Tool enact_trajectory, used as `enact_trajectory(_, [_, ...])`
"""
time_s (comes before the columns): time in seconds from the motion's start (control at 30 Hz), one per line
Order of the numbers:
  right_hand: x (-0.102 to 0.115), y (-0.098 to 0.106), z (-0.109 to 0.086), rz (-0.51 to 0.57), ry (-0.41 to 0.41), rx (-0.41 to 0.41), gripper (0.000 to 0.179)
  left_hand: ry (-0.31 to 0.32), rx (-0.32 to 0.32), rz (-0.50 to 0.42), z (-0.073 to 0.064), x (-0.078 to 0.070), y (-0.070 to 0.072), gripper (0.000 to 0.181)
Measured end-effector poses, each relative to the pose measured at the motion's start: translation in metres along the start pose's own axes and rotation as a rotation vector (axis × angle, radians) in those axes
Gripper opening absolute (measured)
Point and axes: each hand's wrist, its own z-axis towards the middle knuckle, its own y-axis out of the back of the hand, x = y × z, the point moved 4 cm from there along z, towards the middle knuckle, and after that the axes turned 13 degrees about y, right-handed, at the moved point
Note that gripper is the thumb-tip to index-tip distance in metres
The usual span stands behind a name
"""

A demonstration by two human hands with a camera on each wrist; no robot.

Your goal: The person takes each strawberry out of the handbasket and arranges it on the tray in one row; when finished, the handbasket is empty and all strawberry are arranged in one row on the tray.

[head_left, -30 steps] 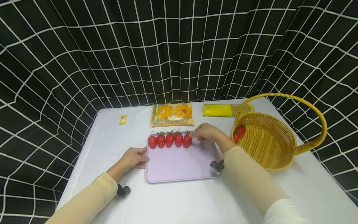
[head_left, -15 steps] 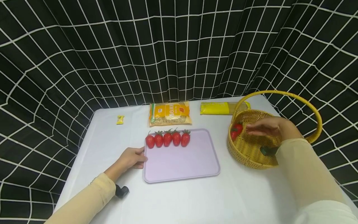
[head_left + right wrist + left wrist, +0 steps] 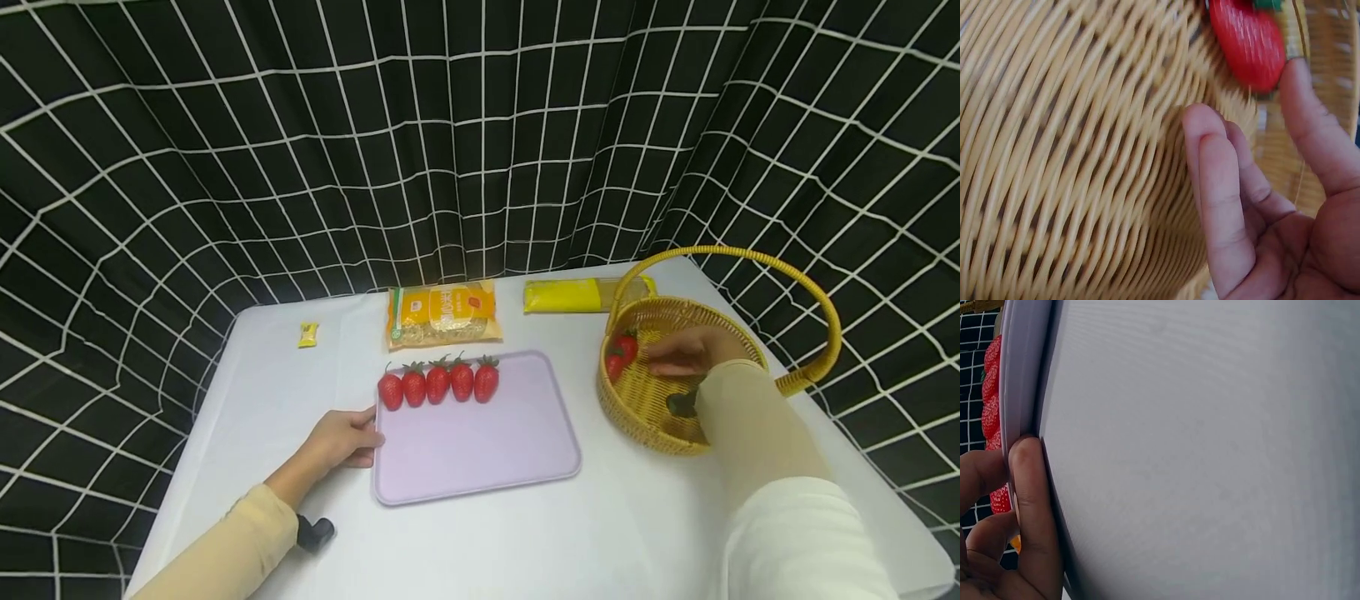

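The lilac tray lies on the table with a row of several strawberries along its far edge. At its left side my left hand pinches the rim; the left wrist view shows the thumb and fingers on either side of it. My right hand reaches down inside the yellow wicker basket, fingers spread and holding nothing. Beside its fingertips, red strawberries lie against the basket's left wall. Close up in the right wrist view, one strawberry sits just beyond the fingers.
The basket's tall handle arches up behind the right hand. Along the back lie an orange-labelled bag of grain and a yellow packet. A small yellow wrapped candy lies at the back left.
My right hand has let go of the strawberry at the row's right end and moved right into the basket, toward the strawberries there. The left hand stays at the tray's rim.
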Motion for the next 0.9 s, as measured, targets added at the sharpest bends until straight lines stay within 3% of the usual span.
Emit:
enact_trajectory(0.13, [0.002, -0.02, 0.014, -0.068, -0.051, 0.051, 0.016, 0.016, -0.012, 0.004, -0.005, 0.006, -0.003, 0.068])
enact_trajectory(0.37, [0.016, -0.025, 0.024, -0.122, 0.074, 0.117, 0.017, -0.006, -0.036, 0.008, -0.002, -0.001, -0.001, 0.068])
enact_trajectory(0.5, [0.022, -0.024, 0.022, -0.108, 0.087, 0.15, 0.024, -0.007, -0.046, 0.019, -0.001, -0.006, 0.002, 0.067])
enact_trajectory(0.7, [0.033, -0.025, 0.003, -0.126, 0.089, 0.127, 0.019, 0.002, -0.055, 0.022, -0.003, -0.007, 0.005, 0.066])
enact_trajectory(0.8, [0.043, -0.028, -0.015, -0.196, 0.098, 0.11, 0.016, 0.005, -0.049, 0.017, -0.002, -0.004, 0.003, 0.066])
enact_trajectory(0.9, [0.053, -0.041, -0.037, -0.287, 0.147, 0.154, 0.019, -0.003, -0.035, 0.003, -0.002, -0.002, -0.001, 0.066])
